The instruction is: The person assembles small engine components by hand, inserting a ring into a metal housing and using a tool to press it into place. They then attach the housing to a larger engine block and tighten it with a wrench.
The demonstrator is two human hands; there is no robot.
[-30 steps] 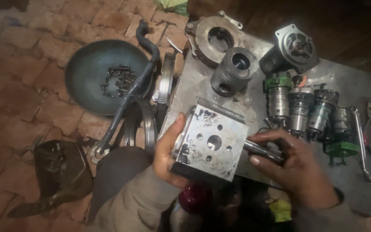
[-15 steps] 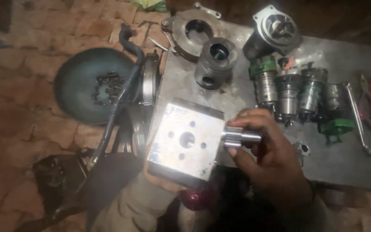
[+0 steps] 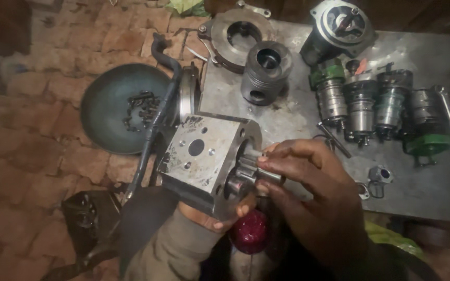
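Gear shaft (image 3: 253, 174) is being gripped in the closed fingers of the right hand (image 3: 308, 192) and fed into the side bore of the steel pump housing (image 3: 207, 158), which is being cradled from below by the left hand (image 3: 209, 218) above the metal table (image 3: 417, 177). Shaft and bore are best being kept in line, the teeth being eased in without forcing, the housing being held steady.

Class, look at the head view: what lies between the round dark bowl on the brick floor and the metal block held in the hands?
In the head view, a curved dark bar and a metal ring lie between the bowl and the metal block.
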